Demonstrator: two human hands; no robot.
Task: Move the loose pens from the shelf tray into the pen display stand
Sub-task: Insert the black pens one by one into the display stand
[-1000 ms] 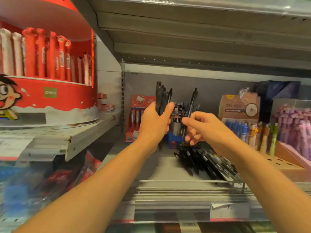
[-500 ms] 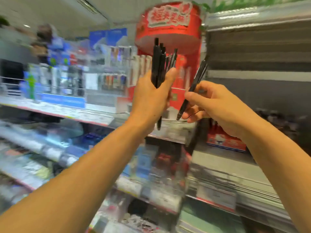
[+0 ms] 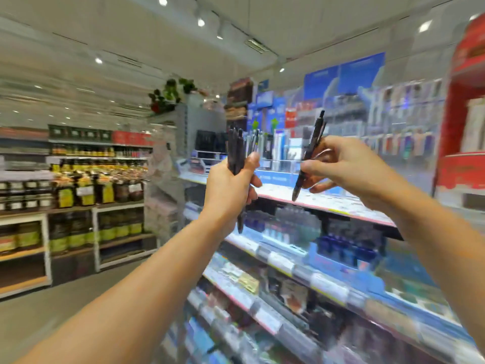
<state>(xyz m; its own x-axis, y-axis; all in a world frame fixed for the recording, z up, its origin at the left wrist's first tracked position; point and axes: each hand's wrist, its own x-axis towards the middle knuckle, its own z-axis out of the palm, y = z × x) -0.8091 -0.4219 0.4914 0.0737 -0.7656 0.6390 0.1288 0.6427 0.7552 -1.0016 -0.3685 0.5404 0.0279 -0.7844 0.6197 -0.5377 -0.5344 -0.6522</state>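
We stand in a shop aisle under a pale ceiling [image 3: 288,27] set with small spotlights. To our left, wooden-framed shelves [image 3: 94,214] carry rows of dark bottles with yellow and green labels [image 3: 84,190]. Ahead, a grey end unit [image 3: 183,132] bears a green plant [image 3: 170,94] on top. To our right, long shelves [image 3: 309,203] run away from us, stocked with blue and white packaged goods, price tags along their edges; much of it is smeared by motion, so we cannot read the items. A red display [image 3: 464,106] rises at the far right edge.

Our left hand [image 3: 228,190] is raised in front of the shelves, fingers and thumb wrapped round a bundle of black pens [image 3: 236,151] held upright. Their tops stand well above the fist and one tip pokes out below it. How many pens are in the bundle we cannot tell through the blur.

Our right hand [image 3: 349,169] is just beside it, at the same height, pinching a single black pen [image 3: 308,158] between thumb and fingertips. This pen tilts, its clip end up and to the right, its tip down and to the left. The two hands are near but not touching.
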